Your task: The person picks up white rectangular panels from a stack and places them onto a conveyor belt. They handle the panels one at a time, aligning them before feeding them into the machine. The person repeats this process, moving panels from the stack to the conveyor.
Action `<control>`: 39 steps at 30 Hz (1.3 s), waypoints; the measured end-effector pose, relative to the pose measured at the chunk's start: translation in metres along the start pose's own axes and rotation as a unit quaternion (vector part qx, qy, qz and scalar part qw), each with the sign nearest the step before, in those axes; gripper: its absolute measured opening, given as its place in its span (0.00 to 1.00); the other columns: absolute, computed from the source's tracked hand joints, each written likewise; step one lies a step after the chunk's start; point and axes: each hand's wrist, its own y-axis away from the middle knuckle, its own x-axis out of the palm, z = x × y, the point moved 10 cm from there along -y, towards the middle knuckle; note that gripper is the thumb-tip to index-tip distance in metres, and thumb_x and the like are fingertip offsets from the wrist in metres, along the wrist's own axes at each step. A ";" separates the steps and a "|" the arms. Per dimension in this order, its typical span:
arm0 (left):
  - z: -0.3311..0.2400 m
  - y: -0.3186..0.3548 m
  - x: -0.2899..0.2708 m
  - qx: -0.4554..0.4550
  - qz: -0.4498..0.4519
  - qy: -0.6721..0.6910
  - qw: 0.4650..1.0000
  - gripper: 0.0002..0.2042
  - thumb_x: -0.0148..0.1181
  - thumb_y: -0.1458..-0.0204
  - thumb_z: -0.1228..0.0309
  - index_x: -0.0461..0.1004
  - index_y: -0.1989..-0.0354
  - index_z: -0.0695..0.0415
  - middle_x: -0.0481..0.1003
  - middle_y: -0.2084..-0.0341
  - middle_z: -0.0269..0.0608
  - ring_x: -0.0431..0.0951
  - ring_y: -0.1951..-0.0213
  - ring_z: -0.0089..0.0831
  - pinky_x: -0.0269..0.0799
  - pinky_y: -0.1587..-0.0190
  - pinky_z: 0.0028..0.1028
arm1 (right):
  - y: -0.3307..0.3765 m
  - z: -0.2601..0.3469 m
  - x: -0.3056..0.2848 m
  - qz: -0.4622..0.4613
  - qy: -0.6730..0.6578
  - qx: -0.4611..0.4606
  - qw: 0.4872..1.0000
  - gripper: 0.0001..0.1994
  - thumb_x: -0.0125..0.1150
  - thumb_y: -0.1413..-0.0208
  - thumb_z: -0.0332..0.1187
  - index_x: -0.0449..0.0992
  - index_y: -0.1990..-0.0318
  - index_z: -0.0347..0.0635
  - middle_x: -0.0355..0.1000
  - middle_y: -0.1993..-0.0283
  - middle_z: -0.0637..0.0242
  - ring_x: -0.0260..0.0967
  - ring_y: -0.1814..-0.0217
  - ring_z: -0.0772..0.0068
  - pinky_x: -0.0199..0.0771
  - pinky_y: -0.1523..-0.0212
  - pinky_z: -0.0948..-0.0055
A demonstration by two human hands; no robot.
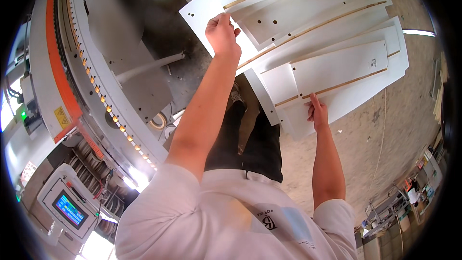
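A stack of white boards (337, 62) was seen in the upper right of the head view, fanned out one over another above a dusty floor (385, 130). What the stack rested on could not be seen. Small round holes and thin brown grooves were seen on the flat faces.

The left hand (222, 33) was held up at the far edge of a white board (204, 12), and its grip was closed around that edge, with the fingers curled over it. The right hand (318, 112) was laid on the near edge of the stack. Its fingers were pressed flat against the white face, and it could not be told whether anything was pinched there.

The boards were judged to be stiff and flat, and quite heavy for their thin shape. The white faces were judged to be smooth and slippery, and the corners easy to chip. A hold at two edges set well apart, as seen here, was judged the best one, so that a board would not tip or slide.

A long machine (62, 67) with an orange stripe and a row of small yellow rollers was seen on the left. A small screen (70, 209) was seen below it.
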 end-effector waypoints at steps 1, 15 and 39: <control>0.000 -0.002 0.000 0.002 0.008 -0.002 1.000 0.03 0.60 0.46 0.75 0.72 0.68 0.57 0.65 0.80 0.28 0.62 0.79 0.19 0.68 0.69 0.29 | 0.000 -0.002 0.000 0.000 -0.001 0.002 1.000 0.32 0.62 0.44 0.63 0.79 0.71 0.34 0.60 0.87 0.71 0.55 0.89 0.78 0.59 0.86 0.76; -0.004 -0.004 0.001 0.009 0.023 -0.005 1.000 0.03 0.59 0.46 0.76 0.71 0.67 0.60 0.65 0.81 0.29 0.61 0.80 0.17 0.67 0.74 0.25 | -0.002 -0.004 -0.001 0.001 0.000 0.000 1.000 0.32 0.62 0.44 0.63 0.79 0.72 0.34 0.60 0.88 0.71 0.55 0.89 0.77 0.59 0.86 0.76; -0.038 -0.064 0.024 -0.012 0.032 -0.028 0.999 0.07 0.60 0.46 0.74 0.68 0.72 0.58 0.64 0.81 0.31 0.60 0.82 0.21 0.54 0.80 0.27 | -0.001 0.002 0.002 0.007 -0.010 -0.016 1.000 0.31 0.62 0.42 0.61 0.78 0.72 0.34 0.60 0.87 0.71 0.53 0.90 0.77 0.58 0.87 0.74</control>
